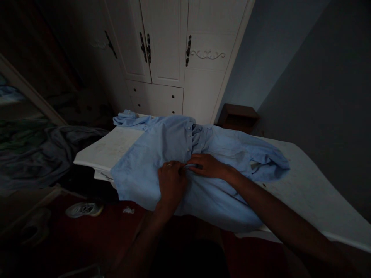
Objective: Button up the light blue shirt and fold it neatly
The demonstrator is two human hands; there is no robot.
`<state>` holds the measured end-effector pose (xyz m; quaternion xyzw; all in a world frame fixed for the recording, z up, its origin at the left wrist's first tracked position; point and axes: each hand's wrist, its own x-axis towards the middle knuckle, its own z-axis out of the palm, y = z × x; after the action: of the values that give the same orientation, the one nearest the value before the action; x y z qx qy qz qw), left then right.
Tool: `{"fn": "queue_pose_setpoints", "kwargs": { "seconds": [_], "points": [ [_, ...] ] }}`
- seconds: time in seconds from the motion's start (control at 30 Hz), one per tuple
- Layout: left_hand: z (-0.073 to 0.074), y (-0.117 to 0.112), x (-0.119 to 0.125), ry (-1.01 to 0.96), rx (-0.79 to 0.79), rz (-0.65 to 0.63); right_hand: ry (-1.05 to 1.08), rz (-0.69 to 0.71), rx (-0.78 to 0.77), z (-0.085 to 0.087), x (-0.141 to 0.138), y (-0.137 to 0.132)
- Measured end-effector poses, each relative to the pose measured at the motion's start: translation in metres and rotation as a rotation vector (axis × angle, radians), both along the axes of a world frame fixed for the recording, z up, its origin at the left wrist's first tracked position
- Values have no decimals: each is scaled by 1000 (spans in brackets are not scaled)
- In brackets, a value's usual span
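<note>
A light blue button-up shirt (150,154) lies spread over a white table (307,181), its hem hanging past the near edge. One sleeve is bunched at the far left; the other stretches to the right. Pale buttons run down the placket near the collar. My left hand (172,179), with a ring on one finger, pinches the front placket at mid-shirt. Right beside it, my right hand (205,165) has its fingers closed on the same strip of cloth. The fingertips nearly meet, and any button between them is hidden.
Beyond the table stands a white wardrobe (165,46) with dark handles. A small brown cabinet (240,112) is by the wall. Dark crumpled clothes (37,154) lie at left. A shoe (84,209) sits on the red floor (113,235).
</note>
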<state>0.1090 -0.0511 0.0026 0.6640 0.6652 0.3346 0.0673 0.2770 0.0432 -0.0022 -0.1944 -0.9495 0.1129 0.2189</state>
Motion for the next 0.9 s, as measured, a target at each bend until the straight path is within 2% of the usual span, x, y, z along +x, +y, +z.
{"fn": "queue_pose_setpoints", "kwargs": {
  "seconds": [0.13,0.3,0.73,0.9],
  "points": [
    [-1,-1,0,29,21,-4,10,-4,13,-3,1,1],
    [-4,-2,-3,11,71,-42,60,-16,100,-7,1,0],
    [-12,-4,-7,-33,182,-118,85,40,213,4,4,-6],
    [-15,-6,-7,-51,252,-119,170,59,270,7,4,-9]
  ]
}}
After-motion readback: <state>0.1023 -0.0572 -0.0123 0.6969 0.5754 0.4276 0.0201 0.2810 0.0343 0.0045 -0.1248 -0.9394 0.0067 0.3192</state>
